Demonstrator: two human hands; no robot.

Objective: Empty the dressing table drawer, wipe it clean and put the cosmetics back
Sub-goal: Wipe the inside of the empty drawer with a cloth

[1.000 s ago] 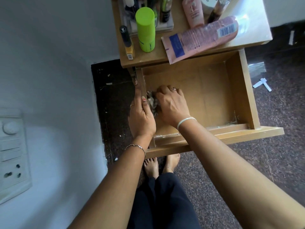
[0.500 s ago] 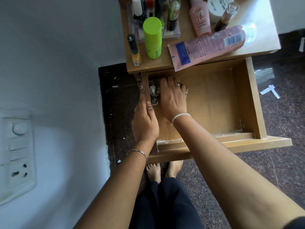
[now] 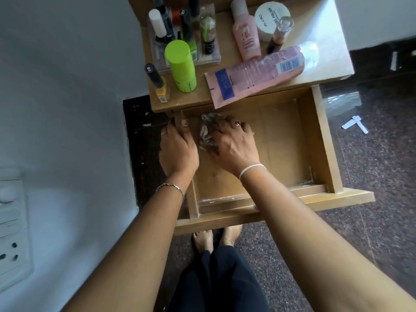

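The wooden drawer [image 3: 319, 140] is pulled out of the dressing table and holds no cosmetics. My right hand [image 3: 234, 143] presses a crumpled grey-and-white cloth [image 3: 206, 134] against the drawer floor near its far left corner, fingers curled over it. My left hand [image 3: 177, 152] grips the drawer's left side wall, thumb inside and fingers outside. The cosmetics stand on the table top [image 3: 333, 61]: a lime green bottle [image 3: 181, 66], a yellow nail polish [image 3: 161, 86], a pink pouch [image 3: 256, 75] lying flat, a pink bottle [image 3: 245, 32] and a white jar [image 3: 271, 19].
A clear organiser [image 3: 184, 34] with several tubes stands at the table's back left. The pink pouch overhangs the drawer's far edge. A white wall with a switch plate [image 3: 11, 224] is at left. Dark speckled floor with white scraps [image 3: 355, 124] lies at right. My feet [image 3: 216, 237] are under the drawer front.
My right hand has slid the cloth from the middle of the drawer's left side towards the far left corner. My left hand has shifted further along the side wall.
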